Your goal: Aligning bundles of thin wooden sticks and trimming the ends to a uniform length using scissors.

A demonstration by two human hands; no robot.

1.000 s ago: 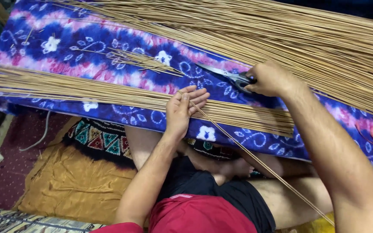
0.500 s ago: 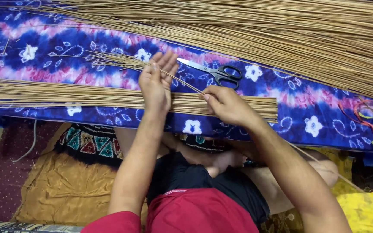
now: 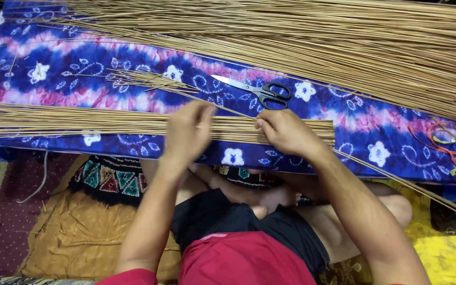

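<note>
While resting on the stick bundle (image 3: 106,122), left hand (image 3: 186,132) and right hand (image 3: 283,132) pinching one thin stick (image 3: 397,179) between them.

Lying on a blue, purple and pink tie-dye cloth with white flowers (image 3: 69,79): black-handled scissors (image 3: 257,91), blades shut and pointing left, just right of a small scatter of short stick offcuts (image 3: 149,80). Spreading across the top edge, a big loose heap of long tan sticks (image 3: 317,42). Curling at the cloth's right end, red, orange and yellow rubber bands (image 3: 447,142). Showing below the cloth, a patterned mat (image 3: 109,179), a brown cloth (image 3: 75,237) and a yellow cloth (image 3: 449,258).
</note>
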